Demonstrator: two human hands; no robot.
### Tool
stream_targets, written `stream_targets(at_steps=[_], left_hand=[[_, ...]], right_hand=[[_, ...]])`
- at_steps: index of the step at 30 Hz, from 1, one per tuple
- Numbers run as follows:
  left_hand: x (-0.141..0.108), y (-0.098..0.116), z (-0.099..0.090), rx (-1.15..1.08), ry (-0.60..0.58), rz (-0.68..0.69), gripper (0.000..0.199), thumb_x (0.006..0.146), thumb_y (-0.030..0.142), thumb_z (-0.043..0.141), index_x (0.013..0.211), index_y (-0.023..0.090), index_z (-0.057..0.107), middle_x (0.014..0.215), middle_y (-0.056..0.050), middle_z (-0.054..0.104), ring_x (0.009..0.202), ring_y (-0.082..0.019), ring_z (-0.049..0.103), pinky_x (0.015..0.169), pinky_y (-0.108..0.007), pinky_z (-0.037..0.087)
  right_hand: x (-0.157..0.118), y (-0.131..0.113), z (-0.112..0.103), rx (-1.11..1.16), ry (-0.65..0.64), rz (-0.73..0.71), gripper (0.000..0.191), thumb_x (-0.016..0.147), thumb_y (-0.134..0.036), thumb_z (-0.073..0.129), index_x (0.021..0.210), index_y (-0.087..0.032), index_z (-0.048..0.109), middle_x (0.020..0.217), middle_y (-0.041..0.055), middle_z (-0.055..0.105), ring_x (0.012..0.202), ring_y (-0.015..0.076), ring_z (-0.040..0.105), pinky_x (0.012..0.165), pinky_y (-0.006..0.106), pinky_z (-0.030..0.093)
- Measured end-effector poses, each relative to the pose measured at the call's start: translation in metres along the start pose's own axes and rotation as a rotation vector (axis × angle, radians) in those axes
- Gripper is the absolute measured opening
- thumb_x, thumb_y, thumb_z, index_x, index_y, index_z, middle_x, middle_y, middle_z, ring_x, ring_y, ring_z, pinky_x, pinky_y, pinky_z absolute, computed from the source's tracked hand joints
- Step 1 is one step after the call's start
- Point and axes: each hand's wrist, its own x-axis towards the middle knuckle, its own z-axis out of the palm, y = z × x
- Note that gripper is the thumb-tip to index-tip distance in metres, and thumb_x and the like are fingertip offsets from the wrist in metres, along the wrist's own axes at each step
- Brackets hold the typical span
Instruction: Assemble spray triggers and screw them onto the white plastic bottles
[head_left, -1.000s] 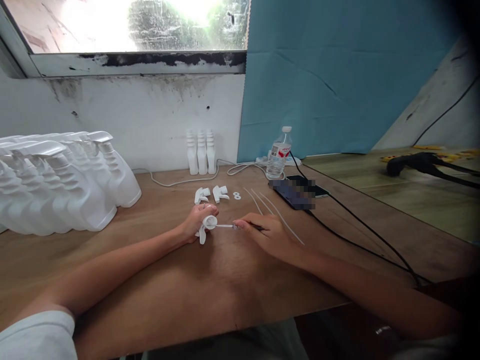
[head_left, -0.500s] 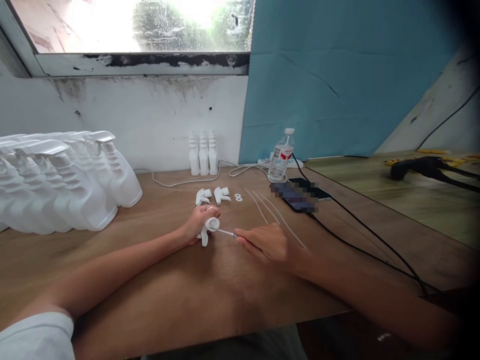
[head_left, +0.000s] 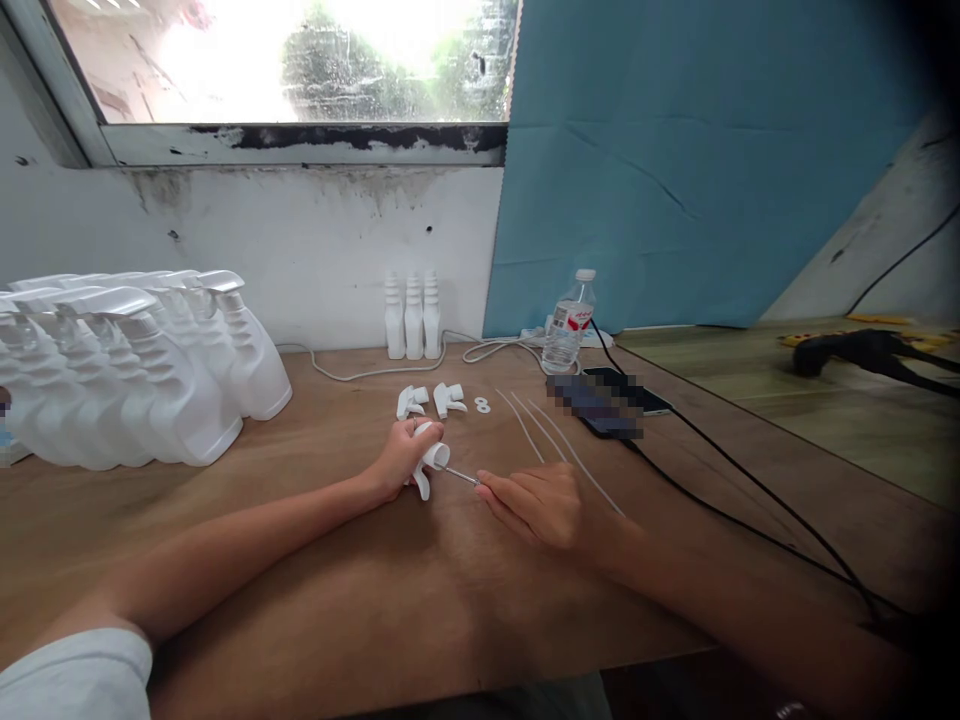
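My left hand point(head_left: 397, 462) is closed around a white trigger spray head point(head_left: 435, 452), its round collar opening facing right and its trigger hanging below. With pinched fingers, my right hand point(head_left: 536, 500) grips a thin metal rod-like tool point(head_left: 460, 475). The tool's tip reaches the collar opening; how far inside it goes is hidden. Just beyond my left hand lie two more white trigger spray heads, a left one point(head_left: 412, 401) and a right one point(head_left: 449, 399). Two small white washers point(head_left: 481, 405) sit beside them. Thin white tubes point(head_left: 551, 437) lie past my right hand.
White plastic bottles point(head_left: 150, 385) stand packed together at the left. Several slim white bottles point(head_left: 413, 320) line the wall. A clear water bottle point(head_left: 566, 325) stands behind two phones point(head_left: 592, 405), with black cables point(head_left: 757, 505) running right. A grey cord point(head_left: 352, 376) crosses the back.
The whole view has shifted slightly. The spray head has turned, so its opening faces more to the right. The metal tool slopes more steeply, still held at the opening.
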Motion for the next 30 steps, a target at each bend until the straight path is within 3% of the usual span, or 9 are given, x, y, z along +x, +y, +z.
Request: stream_targets(at_steps=[12,19,30], left_hand=[[0.0,-0.002,-0.002,0.053,0.028,-0.025,0.036,0.075,0.052,0.062,0.074,0.018,0.049,0.051,0.005,0.046,0.038,-0.008,0.039,0.032,-0.018,0.025],[0.0,0.0,0.001,0.007,0.024,-0.018,0.041,0.074,0.057,0.062,0.082,0.019,0.048,0.054,0.006,0.049,0.041,-0.008,0.043,0.035,-0.017,0.032],[0.002,-0.001,-0.001,-0.096,-0.041,-0.037,0.038,0.074,0.053,0.064,0.076,0.019,0.046,0.051,0.006,0.049,0.037,-0.007,0.042,0.034,-0.017,0.03]], right_hand=[[0.007,-0.008,-0.002,-0.104,0.002,-0.005,0.011,0.089,-0.018,0.058,0.083,-0.011,0.063,0.048,-0.003,0.05,0.043,0.0081,0.043,0.043,0.028,0.022],[0.005,-0.01,0.002,-0.172,0.035,-0.03,0.011,0.091,-0.019,0.055,0.09,-0.011,0.062,0.05,-0.0035,0.05,0.043,0.0079,0.044,0.043,0.027,0.026],[0.003,-0.008,0.004,-0.081,0.059,-0.022,0.01,0.091,-0.017,0.054,0.092,-0.012,0.062,0.051,-0.0036,0.051,0.044,0.0081,0.046,0.043,0.027,0.028]])
